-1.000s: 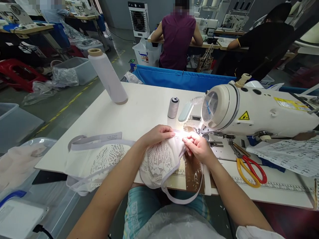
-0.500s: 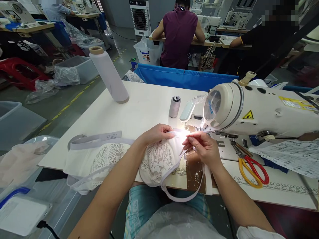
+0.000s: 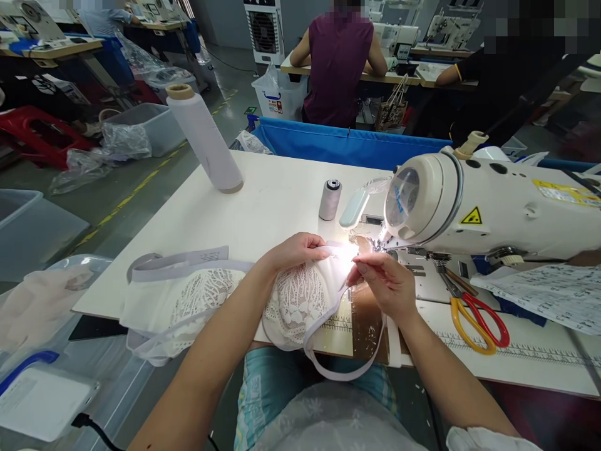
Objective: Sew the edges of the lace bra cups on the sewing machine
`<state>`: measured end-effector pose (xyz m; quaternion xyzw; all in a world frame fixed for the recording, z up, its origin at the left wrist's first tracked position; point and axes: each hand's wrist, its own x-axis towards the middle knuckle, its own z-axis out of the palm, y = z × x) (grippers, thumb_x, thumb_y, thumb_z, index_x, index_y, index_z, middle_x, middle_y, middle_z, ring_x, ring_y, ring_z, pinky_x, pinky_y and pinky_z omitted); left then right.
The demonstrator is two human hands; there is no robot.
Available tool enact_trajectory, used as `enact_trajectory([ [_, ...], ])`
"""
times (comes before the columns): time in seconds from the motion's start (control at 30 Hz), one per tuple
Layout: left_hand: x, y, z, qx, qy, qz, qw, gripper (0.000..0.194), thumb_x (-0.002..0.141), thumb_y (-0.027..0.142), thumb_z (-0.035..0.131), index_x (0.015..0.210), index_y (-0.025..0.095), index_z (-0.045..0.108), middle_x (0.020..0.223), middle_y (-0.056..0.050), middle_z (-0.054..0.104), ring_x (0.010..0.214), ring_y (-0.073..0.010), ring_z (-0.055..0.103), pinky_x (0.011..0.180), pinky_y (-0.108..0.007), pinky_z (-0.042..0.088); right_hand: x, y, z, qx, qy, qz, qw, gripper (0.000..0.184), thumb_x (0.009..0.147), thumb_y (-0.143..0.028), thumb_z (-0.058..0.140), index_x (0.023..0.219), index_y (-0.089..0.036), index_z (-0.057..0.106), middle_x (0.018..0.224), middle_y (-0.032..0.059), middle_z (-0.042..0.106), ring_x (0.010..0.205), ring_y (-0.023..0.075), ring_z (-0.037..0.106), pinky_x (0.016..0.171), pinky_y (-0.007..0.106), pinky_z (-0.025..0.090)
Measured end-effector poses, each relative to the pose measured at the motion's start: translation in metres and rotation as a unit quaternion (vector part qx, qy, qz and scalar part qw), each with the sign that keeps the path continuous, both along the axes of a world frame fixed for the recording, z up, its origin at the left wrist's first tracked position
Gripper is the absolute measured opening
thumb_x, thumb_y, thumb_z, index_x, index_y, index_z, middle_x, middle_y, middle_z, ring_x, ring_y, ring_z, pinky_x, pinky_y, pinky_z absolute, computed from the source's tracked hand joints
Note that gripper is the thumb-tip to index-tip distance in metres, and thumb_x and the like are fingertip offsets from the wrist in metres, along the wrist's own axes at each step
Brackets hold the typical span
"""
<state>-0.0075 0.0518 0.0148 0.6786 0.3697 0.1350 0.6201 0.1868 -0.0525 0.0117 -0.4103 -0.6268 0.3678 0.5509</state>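
Observation:
A white lace bra (image 3: 300,300) with pale lilac edging lies across the table's front edge, one strap looping down over my lap. My left hand (image 3: 300,248) pinches its upper edge between thumb and fingers. Close by, my right hand (image 3: 382,279) has its fingertips pressed together at the bra's edge under the bright lamp; glare hides exactly what lies between them. Just beyond my fingers is the needle area of a white sewing machine (image 3: 432,197). The bra's other half, also lace, spreads to the left beneath my left forearm.
Scissors (image 3: 479,322) with red and yellow handles lie right of my right hand. A small thread spool (image 3: 330,200) and a tall thread cone (image 3: 204,138) stand on the white table (image 3: 277,194). Printed paper (image 3: 549,291) is at the right. Co-workers sit beyond a blue cloth bin (image 3: 347,143).
My right hand has shifted slightly, its fingers curling closer together at the fabric edge. My left hand and the bra stay nearly in place.

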Motion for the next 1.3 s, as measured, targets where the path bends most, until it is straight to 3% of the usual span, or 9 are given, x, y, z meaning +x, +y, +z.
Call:
enact_trajectory([
  [0.37,0.000,-0.001,0.002,-0.004,0.010,0.005,1.000,0.022,0.074,0.036,0.062,0.073,0.014,0.059,0.063,0.002,0.045,0.054,-0.0080,0.038,0.051,-0.023,0.028,0.001,-0.001,0.001,0.010,-0.034,-0.005,0.999,0.012,0.090,-0.024,0.055,0.098,-0.024,0.064,0.067,-0.0020,0.067,0.059,0.0136,0.066,0.058,0.030,0.057],
  [0.57,-0.001,-0.001,0.002,-0.012,-0.007,-0.005,1.000,0.021,0.075,0.035,0.061,0.076,0.014,0.061,0.067,0.002,0.049,0.058,-0.0086,0.041,0.054,-0.023,0.030,0.006,0.001,0.001,0.020,-0.136,-0.033,0.990,0.013,0.091,-0.027,0.054,0.095,-0.024,0.066,0.059,-0.0044,0.060,0.045,0.0094,0.055,0.048,0.025,0.045],
  [0.73,0.000,-0.004,0.003,-0.014,-0.015,-0.002,1.000,0.020,0.074,0.033,0.062,0.074,0.013,0.059,0.068,0.002,0.049,0.060,-0.0086,0.042,0.056,-0.023,0.030,0.005,0.007,-0.003,-0.009,-0.229,-0.069,0.971,0.017,0.092,-0.027,0.049,0.098,-0.020,0.063,0.064,-0.0007,0.063,0.055,0.0143,0.059,0.053,0.027,0.046],
  [0.8,0.001,-0.005,0.005,-0.014,-0.016,0.004,1.000,0.021,0.075,0.034,0.062,0.074,0.013,0.059,0.069,0.002,0.050,0.061,-0.0087,0.042,0.058,-0.023,0.031,0.001,0.007,-0.005,-0.010,-0.233,-0.054,0.971,0.016,0.093,-0.024,0.046,0.101,-0.019,0.058,0.068,0.0002,0.065,0.060,0.0154,0.062,0.058,0.028,0.049],
  [0.9,0.002,-0.006,0.007,-0.007,-0.012,0.010,1.000,0.021,0.075,0.034,0.061,0.074,0.013,0.059,0.069,0.002,0.051,0.062,-0.0089,0.043,0.058,-0.023,0.031,-0.004,0.005,-0.008,-0.022,-0.206,-0.042,0.977,0.011,0.093,-0.023,0.047,0.099,-0.019,0.055,0.075,0.0011,0.068,0.054,0.0124,0.059,0.054,0.025,0.048],
  [1.07,0.001,-0.008,0.009,0.009,-0.008,0.001,1.000,0.022,0.076,0.035,0.060,0.071,0.014,0.058,0.066,0.003,0.048,0.059,-0.0085,0.040,0.056,-0.023,0.028,-0.009,0.003,-0.013,0.053,-0.277,-0.124,0.951,0.010,0.087,-0.022,0.054,0.087,-0.019,0.064,0.072,0.0023,0.064,0.057,0.0132,0.055,0.052,0.026,0.044],
  [1.3,0.002,-0.009,0.009,0.012,-0.009,0.000,1.000,0.022,0.078,0.034,0.059,0.070,0.014,0.057,0.065,0.003,0.045,0.059,-0.0080,0.038,0.055,-0.023,0.026,-0.010,0.005,-0.014,0.043,-0.307,-0.100,0.945,0.013,0.088,-0.020,0.053,0.084,-0.019,0.065,0.078,0.0040,0.066,0.072,0.0165,0.060,0.066,0.028,0.047],
])
